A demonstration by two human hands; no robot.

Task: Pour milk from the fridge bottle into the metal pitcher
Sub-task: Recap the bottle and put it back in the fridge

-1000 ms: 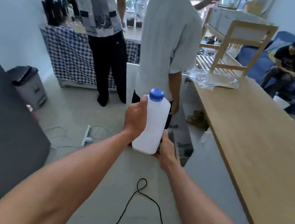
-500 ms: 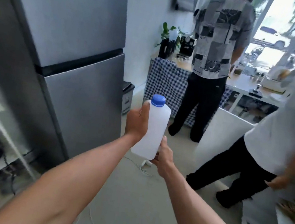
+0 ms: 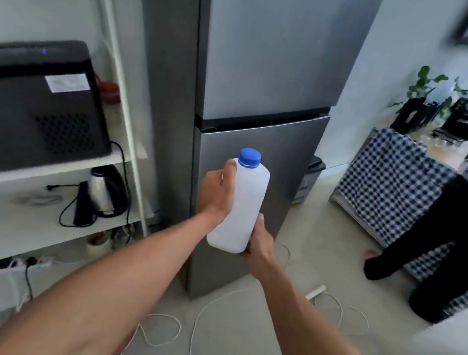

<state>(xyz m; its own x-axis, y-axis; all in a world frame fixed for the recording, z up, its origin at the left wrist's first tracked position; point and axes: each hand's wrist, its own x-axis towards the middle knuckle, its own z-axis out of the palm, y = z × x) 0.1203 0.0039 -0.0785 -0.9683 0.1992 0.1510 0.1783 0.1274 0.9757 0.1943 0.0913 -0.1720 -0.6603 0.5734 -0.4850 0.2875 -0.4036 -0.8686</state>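
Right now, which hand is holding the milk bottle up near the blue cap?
The left hand, its thumb almost reaching the cap; the right hand holds the bottle at its bottom.

Soft daylight fills the room; the shelf [image 3: 47,172] at left is blurred, and the edges bend outward.

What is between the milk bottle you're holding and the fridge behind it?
Nothing shows there in the head view. The milk bottle, blue cap on, is held by the left hand and right hand before the closed fridge.
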